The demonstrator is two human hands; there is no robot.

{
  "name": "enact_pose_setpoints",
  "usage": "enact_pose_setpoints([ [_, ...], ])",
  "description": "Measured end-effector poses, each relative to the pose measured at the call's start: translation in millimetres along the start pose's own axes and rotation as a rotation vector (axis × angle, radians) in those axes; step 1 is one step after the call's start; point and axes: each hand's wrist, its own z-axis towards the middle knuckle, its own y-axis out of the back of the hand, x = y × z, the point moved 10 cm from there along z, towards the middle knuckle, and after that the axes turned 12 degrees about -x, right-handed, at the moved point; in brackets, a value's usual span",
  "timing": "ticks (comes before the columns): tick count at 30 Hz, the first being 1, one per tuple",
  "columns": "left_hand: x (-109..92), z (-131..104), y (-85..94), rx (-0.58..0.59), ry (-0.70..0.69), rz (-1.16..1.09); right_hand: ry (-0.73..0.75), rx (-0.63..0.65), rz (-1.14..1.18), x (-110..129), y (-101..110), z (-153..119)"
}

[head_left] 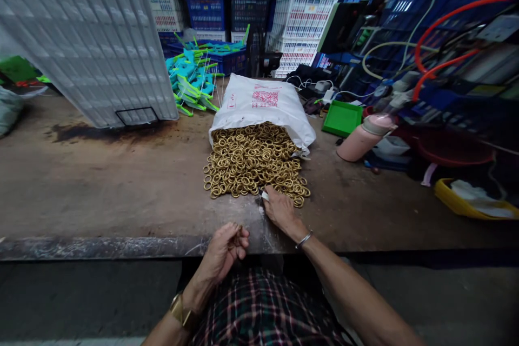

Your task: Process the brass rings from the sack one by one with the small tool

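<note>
A heap of brass-coloured metal rings (pixel 251 165) spills onto the wooden table from the mouth of a white woven sack (pixel 263 100) with red print. My right hand (pixel 280 211) is at the near edge of the heap, its fingers closed. Something small, white and dark, shows at its fingertips; I cannot make out what it is. Nearer to my body, my left hand (pixel 223 251) is raised at the table's front edge, palm turned inward. Its fingers are curled around what looks like one or more of the rings, partly hidden by the thumb.
A tall white ribbed panel (pixel 101 38) stands at the left beside a dark stain. Turquoise-and-green plastic pieces (pixel 192 81) are piled behind. On the right are a green tray (pixel 343 118), a pink bottle (pixel 363 138) and a yellow tray (pixel 466 206). Stacked crates (pixel 304 16) line the back.
</note>
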Motion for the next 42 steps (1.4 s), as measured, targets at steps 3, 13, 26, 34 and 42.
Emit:
enact_pose_setpoints([
  [3, 0, 0, 0.2, -0.003, 0.015, -0.024, -0.013, 0.011, -0.024, 0, -6, 2],
  [13, 6, 6, 4.1, -0.028, 0.167, -0.186, -0.002, 0.0, 0.131, 1, -1, -2],
  [26, -8, 13, -3.2, -0.061, -0.038, -0.02, -0.464, 0.617, 1.588, 63, -8, -57],
  [34, -32, 9, 4.4, -0.171, -0.341, 0.368, -0.395, 0.55, 1.407, 60, -14, -55],
  [42, -25, 6, -2.9, -0.085, -0.333, 0.469, -0.163, 0.294, 1.045, 54, -5, -37],
])
